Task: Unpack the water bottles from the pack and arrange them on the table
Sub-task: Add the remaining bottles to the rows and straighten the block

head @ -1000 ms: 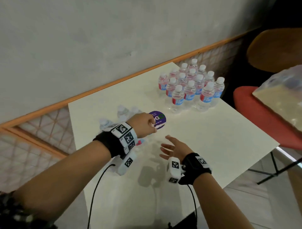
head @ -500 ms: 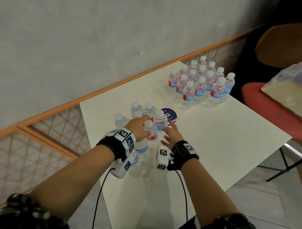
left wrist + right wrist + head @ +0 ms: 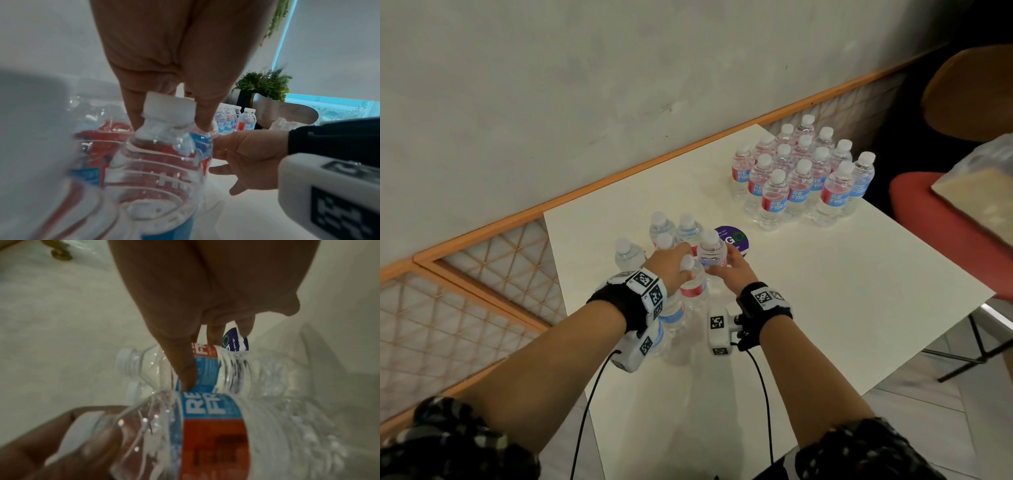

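Several small water bottles with red and blue labels stand in a near cluster [image 3: 661,236] on the white table [image 3: 825,301]. My left hand [image 3: 671,263] lies over that cluster, and its fingers [image 3: 203,120] pinch the white cap and neck of one bottle [image 3: 160,154]. Just right of it, my right hand [image 3: 729,270] grips a second bottle [image 3: 711,251] round its label, with the thumb [image 3: 185,373] across the front. A larger group of bottles [image 3: 801,178] stands upright at the table's far right corner. Crinkled clear film [image 3: 92,105] shows behind the cluster.
A round purple sticker [image 3: 734,240] lies on the table just beyond my right hand. A red chair [image 3: 945,233] with a clear plastic bag [image 3: 979,185] on it stands past the right edge. The grey wall with an orange rail [image 3: 619,174] runs along the far side.
My right hand has moved forward from the bare table and closed round a bottle. The left hand has stayed on the cluster. My head view has shifted, so the table sits further right.
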{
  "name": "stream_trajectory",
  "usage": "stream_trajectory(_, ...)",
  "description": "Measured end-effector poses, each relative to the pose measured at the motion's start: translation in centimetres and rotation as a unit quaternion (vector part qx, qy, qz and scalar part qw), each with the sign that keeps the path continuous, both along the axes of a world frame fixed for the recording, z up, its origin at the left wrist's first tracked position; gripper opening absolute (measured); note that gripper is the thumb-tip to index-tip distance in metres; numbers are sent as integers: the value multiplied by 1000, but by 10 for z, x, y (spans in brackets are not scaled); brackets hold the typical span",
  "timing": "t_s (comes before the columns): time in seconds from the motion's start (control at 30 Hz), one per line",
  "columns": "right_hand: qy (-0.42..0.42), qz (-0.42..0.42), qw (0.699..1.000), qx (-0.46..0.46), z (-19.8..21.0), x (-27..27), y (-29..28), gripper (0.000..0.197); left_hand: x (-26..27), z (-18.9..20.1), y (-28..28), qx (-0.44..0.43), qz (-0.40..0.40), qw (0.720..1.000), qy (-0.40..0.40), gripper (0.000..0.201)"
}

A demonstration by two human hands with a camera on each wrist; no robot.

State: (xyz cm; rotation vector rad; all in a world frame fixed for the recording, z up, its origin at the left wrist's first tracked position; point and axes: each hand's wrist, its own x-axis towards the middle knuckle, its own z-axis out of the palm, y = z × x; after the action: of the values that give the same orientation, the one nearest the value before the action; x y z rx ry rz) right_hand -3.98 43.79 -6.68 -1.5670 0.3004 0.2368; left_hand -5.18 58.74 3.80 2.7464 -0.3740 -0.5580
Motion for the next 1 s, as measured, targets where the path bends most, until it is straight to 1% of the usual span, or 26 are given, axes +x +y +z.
stream_trajectory(0.13,-27,-8,999,-35,-7,-3,-6,66,5,1,-11,29,-13,999,4,37)
stream_trajectory(0.23,-43,-19,998,-29,-11,-4,-12,67,8,2,-24,51,-27,998,5,35)
stream_trajectory(0.33,-53,-47,997,-15,-18,-2,-26,69,13,1,-41,42,-21,999,5,31)
stream_trajectory(0.43,-56,-74,996,1,-17,5,-56,67,19,-4,-67,17,-16,1000,-2,33)
stream_trajectory(0.5,-56,-88,995,-3,-19,10,-79,65,24,-6,-85,6,-14,1000,-10,33)
stream_trajectory(0.6,-59,-114,992,-21,-24,21,-123,64,39,-9,-119,-35,-10,999,-7,30)
stream_trajectory(0.7,-73,-139,987,-18,-26,28,-163,65,56,-14,-149,-72,0,997,-8,27)
stream_trajectory(0.8,-85,-135,987,-17,-27,33,-193,66,68,-23,-177,-110,12,994,-12,35)
stream_trajectory(0.87,-92,-124,988,-25,-30,35,-207,66,74,-31,-190,-147,36,988,-14,36)
stream_trajectory(0.93,-81,-117,989,-30,-34,35,-217,67,77,-39,-199,-180,56,982,-11,36)
stream_trajectory(1.0,-69,-123,990,-27,-42,35,-224,70,79,-49,-202,-213,55,975,-15,38)
